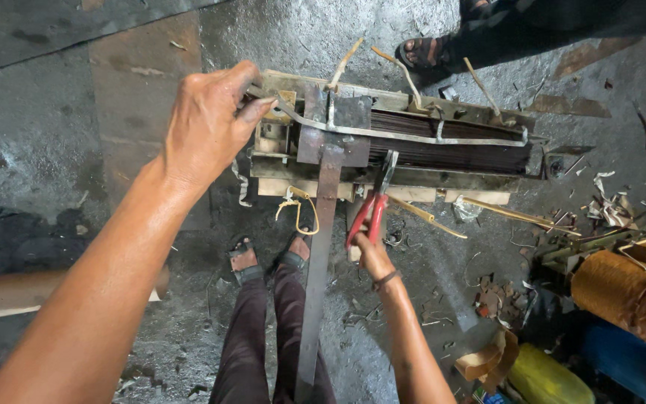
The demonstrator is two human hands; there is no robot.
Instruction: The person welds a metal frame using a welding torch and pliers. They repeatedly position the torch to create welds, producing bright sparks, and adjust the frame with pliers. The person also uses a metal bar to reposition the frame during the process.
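A large transformer core (443, 146) of dark stacked laminations, clamped by metal strips and wooden blocks, lies on the floor in front of me. My left hand (207, 123) grips the bent end of a thin metal strap (413, 135) at the core's left end. My right hand (371, 254) holds red-handled pliers (371, 206), whose jaws touch the core's near edge. A long flat steel bar (319, 262) hangs down from the core between my legs.
My sandalled feet (271, 258) stand on the grimy concrete floor. Another person's sandalled foot (428, 52) is beyond the core. An orange-brown wound coil (629, 295), a yellow container (547, 378), cardboard scraps and wire offcuts lie at right. A tube (9, 295) lies at left.
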